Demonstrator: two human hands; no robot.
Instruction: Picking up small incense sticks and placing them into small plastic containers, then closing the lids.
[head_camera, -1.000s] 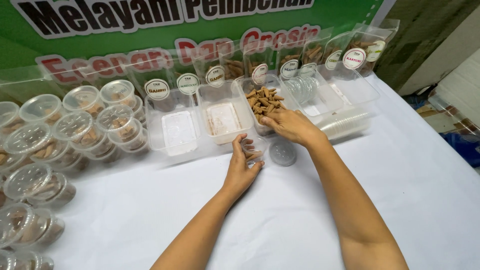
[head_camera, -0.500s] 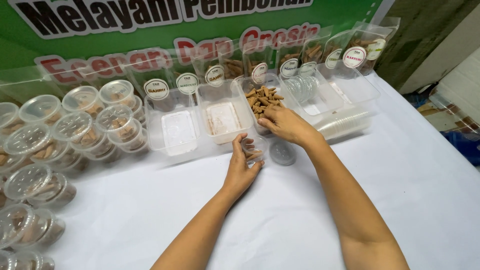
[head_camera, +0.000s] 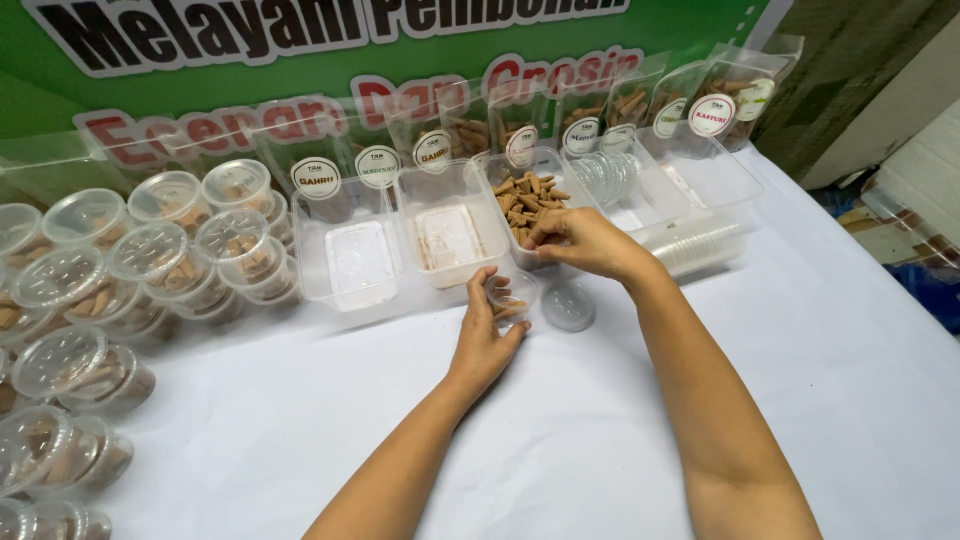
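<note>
Overhead, head view only: left hand (head_camera: 482, 338) curled around a small clear cup (head_camera: 512, 298) standing on the white surface (head_camera: 300, 440), fingers clamped on its side; a few brown cones show inside it. Right hand (head_camera: 580, 242) sits at the near rim of a clear rectangular tray (head_camera: 505, 172) heaped with brown cones (head_camera: 527, 198), fingertips pinched together over the pile; whether they hold a cone cannot be told. Round clear lid (head_camera: 568, 306) lies flat on the surface just right of the cup, below the right wrist. Left of the cone tray, two more clear trays side by side, one (head_camera: 450, 235) dusted with brown residue, the next (head_camera: 352, 258) bare. Right of it, a tray holding a row of clear lids (head_camera: 608, 176) stood on edge, and a stack of lids (head_camera: 695, 245) lying in front. Far left, many lidded round cups (head_camera: 150, 255) filled with cones, piled in layers. Behind the trays, labelled clear pouches (head_camera: 715, 95) lean against a green banner (head_camera: 200, 90).
</note>
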